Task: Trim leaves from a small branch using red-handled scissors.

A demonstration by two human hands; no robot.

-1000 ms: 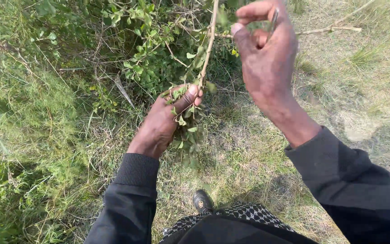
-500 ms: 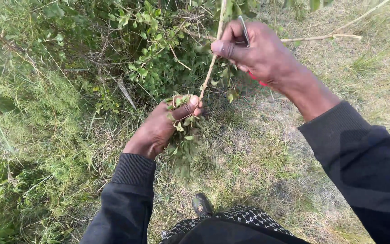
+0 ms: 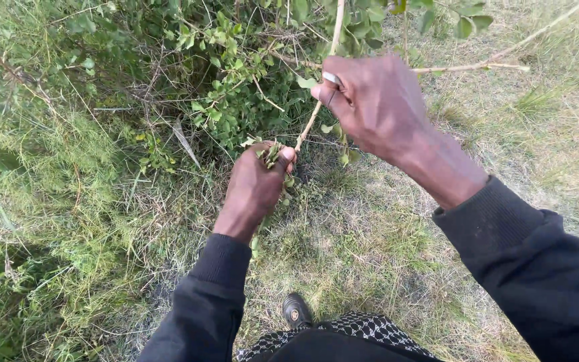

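Hands on one thin pale stem (image 3: 308, 127), which runs diagonally from a leafy bush (image 3: 236, 87) at 12 o'clock down toward frame centre.

Left hand (image 3: 256, 188): fingers curled tight around the stem's lower end, with a wad of small green leaves (image 3: 269, 154) bunched at the top of the fist. Holding stem and leaves together.

Right hand (image 3: 370, 107): at 1 o'clock from the left hand, just beside it, higher on the same stem. Fingers closed narrow around the stem; a small metallic thing (image 3: 331, 78) shows at the thumb side, too little visible to tell what kind. Stem continues past this hand and out of the top edge.

Bare side branch (image 3: 470, 67) sticks out toward 3 o'clock behind the right hand, not touched.

Both sleeves black. Dry patchy grass (image 3: 370, 255) under the hands, denser green weeds at 9 o'clock. Black shoe (image 3: 297, 310) at 6 o'clock, with checkered black-and-white cloth (image 3: 363, 328) just beside it.
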